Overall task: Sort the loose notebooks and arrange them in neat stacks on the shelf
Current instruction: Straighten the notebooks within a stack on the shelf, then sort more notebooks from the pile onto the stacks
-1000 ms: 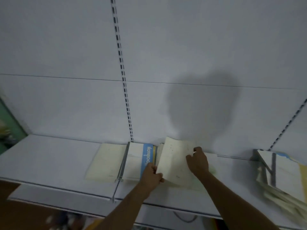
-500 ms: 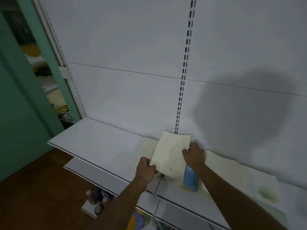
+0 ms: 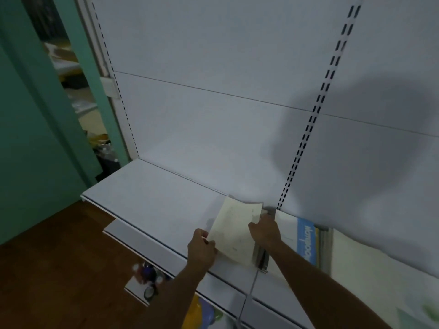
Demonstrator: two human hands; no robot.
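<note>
Both your left hand (image 3: 201, 250) and right hand (image 3: 265, 231) pinch the cream notebook (image 3: 234, 230) by opposite edges, fingers curled, tilted over the shelf (image 3: 152, 195); it may buckle between them.

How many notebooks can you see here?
3 clearly: a cream paper notebook held in both hands, a blue-spined notebook on the white shelf, another cream one further right. Others may hide beneath.

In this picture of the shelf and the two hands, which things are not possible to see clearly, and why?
Head view only:
- Cream notebook: cover marks too small and blurred to read.
- What lies on the shelf under it: hidden by the notebook, the left hand and the right hand.
- Blue-striped notebook: lower part hidden by the right forearm.
- Lower shelf items: motion-blurred.
</note>
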